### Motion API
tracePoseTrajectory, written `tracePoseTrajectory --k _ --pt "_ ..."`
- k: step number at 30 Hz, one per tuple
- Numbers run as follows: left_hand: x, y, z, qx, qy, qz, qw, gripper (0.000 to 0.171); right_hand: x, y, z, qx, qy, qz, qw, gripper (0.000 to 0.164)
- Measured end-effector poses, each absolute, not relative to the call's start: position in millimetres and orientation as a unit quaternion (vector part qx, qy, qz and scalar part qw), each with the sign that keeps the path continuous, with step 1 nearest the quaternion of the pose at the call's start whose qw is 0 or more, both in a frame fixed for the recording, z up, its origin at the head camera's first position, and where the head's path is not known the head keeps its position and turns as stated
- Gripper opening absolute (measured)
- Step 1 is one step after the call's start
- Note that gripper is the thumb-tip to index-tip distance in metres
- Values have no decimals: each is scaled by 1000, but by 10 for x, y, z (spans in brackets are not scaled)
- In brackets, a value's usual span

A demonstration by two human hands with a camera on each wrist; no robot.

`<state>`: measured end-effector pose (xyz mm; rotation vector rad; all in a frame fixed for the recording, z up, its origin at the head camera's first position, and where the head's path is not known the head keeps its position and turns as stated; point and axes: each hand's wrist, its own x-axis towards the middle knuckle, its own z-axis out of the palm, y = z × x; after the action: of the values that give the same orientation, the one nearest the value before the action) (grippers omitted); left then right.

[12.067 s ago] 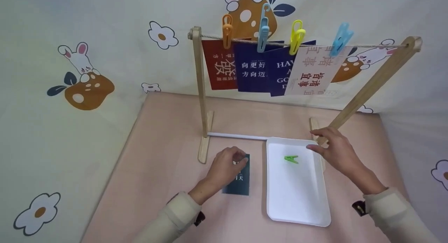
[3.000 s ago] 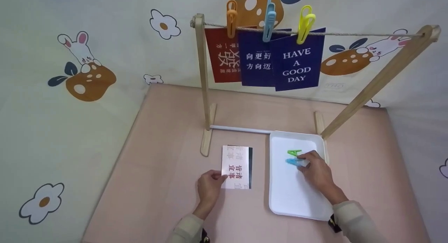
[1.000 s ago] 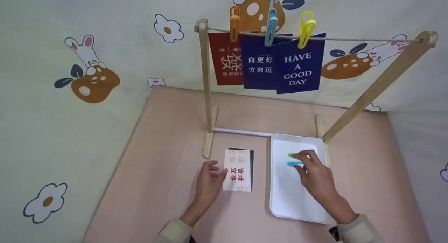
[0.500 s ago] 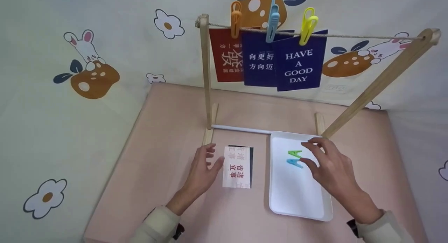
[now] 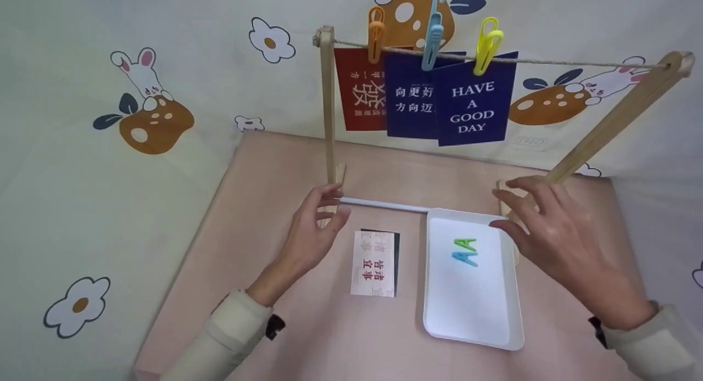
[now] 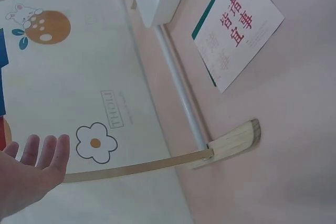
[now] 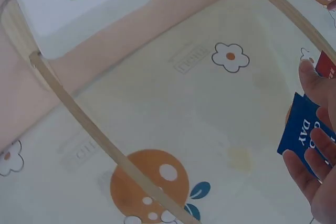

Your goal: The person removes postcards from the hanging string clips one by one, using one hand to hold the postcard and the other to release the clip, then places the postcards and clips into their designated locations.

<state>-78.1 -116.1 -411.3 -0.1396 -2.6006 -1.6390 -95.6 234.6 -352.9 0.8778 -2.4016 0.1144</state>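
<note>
My left hand (image 5: 307, 230) is raised near the foot of the left post, fingers loosely bent, holding nothing. Over the right post's foot, beyond the tray corner, my right hand (image 5: 560, 238) is also bare, thumb and fingers apart. Three cards hang from the cord: a red one (image 5: 360, 90) under an orange clothespin (image 5: 376, 35), a blue one (image 5: 409, 95) under a light blue clothespin (image 5: 433, 38), and a blue "HAVE A GOOD DAY" card (image 5: 475, 104) under a yellow clothespin (image 5: 487, 46). A white card with red characters (image 5: 373, 265) lies on a dark green card (image 5: 397, 255).
A white tray (image 5: 472, 326) holds a green clothespin (image 5: 465, 244) and a blue clothespin (image 5: 465, 258). The wooden rack's left post (image 5: 328, 112) and right post (image 5: 615, 120) carry the cord (image 5: 582, 63). A white rod (image 5: 384, 205) joins their feet on the pink table (image 5: 263, 178).
The white card, earlier hanging at the right, now lies on the green card; its blue clothespin is in the tray. Lately both hands have left these and moved forward toward the posts.
</note>
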Motion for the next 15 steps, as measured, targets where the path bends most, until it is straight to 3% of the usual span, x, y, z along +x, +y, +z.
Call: tracePoseTrajectory --k 8,15 --pt "-962 -1134 -3671 -107 -854 -509 -3 46 -1136 2320 -3016 353 -876 45 325 55" --pt "-1158 -975 -3406 -123 -826 -550 0 47 -1317 2168 -2800 374 -844 52 381 62"
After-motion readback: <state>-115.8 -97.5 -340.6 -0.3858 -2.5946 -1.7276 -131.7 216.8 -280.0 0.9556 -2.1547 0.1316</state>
